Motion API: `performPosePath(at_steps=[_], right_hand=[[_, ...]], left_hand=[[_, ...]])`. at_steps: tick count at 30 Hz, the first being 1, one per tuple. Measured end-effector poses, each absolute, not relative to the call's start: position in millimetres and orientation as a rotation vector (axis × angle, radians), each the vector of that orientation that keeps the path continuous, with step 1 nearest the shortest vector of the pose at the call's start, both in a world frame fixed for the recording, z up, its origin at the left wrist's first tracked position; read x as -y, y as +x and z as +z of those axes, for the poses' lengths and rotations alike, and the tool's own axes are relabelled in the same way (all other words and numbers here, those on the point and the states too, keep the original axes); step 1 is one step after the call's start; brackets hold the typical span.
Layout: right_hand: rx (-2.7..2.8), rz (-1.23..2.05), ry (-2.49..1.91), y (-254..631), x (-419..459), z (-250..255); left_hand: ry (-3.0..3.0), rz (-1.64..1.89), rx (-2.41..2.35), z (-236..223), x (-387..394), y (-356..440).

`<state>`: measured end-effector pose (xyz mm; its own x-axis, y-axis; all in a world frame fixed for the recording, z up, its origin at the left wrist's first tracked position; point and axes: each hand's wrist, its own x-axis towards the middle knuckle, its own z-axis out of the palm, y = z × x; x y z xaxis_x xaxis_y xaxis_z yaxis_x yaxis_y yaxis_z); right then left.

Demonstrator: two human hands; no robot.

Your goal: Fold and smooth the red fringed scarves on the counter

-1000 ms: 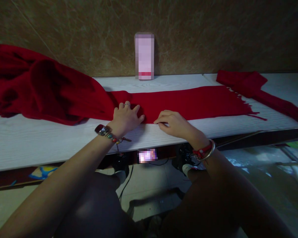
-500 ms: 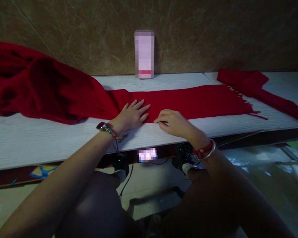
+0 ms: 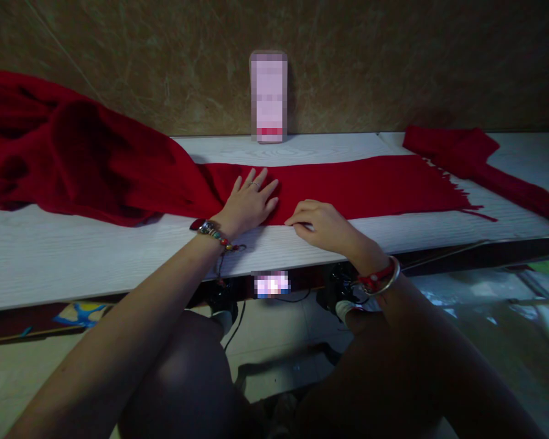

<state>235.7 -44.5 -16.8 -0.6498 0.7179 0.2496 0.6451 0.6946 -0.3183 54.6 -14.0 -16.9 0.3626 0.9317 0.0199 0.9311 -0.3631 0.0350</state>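
The red fringed cloth (image 3: 370, 186) lies lengthwise along the white bench (image 3: 96, 259); the left hand (image 3: 247, 206) rests on it with fingers spread, likely to press it flat, while the right hand (image 3: 321, 224) pinches its near edge, apparently to steady it

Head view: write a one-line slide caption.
Left hand spread on a fringed red cloth, right hand at its near edge, white tabletop beneath.

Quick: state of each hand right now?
Left hand: open, spread on the red cloth.
Right hand: curled at the red cloth's near edge; cannot tell whether it grips.
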Motion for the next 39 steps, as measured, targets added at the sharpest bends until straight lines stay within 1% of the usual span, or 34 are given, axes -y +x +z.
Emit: performPosePath(at_steps=[2,4,15,18,21,24,27,34,39], right_hand=[[2.554,0.288,-1.057,236,44,-17],[2.554,0.294,-1.048,236,43,-18],[2.548,0.313,-1.088,236,46,-16],[2.548,0.31,-1.088,235,46,-15],[2.544,0.295,-1.078,235,45,-16],[2.53,0.279,-1.063,234,45,-18],[2.515,0.278,-1.057,235,44,-18],[2.524,0.313,-1.06,235,45,-17],[2.529,0.33,-1.08,234,44,-14]], left_hand=[[2.585,0.011,-1.633,-19,9,55],[2.519,-0.034,-1.646,-20,4,54],[2.241,0.135,-2.112,-21,-2,39],[2.31,0.235,-2.158,-21,3,44],[2.531,0.336,-1.977,-21,4,52],[2.659,0.239,-1.67,-22,-2,57],[2.572,0.037,-1.576,-22,-11,58],[2.285,0.005,-2.019,-18,-13,59],[2.288,0.022,-2.071,-21,-13,59]])
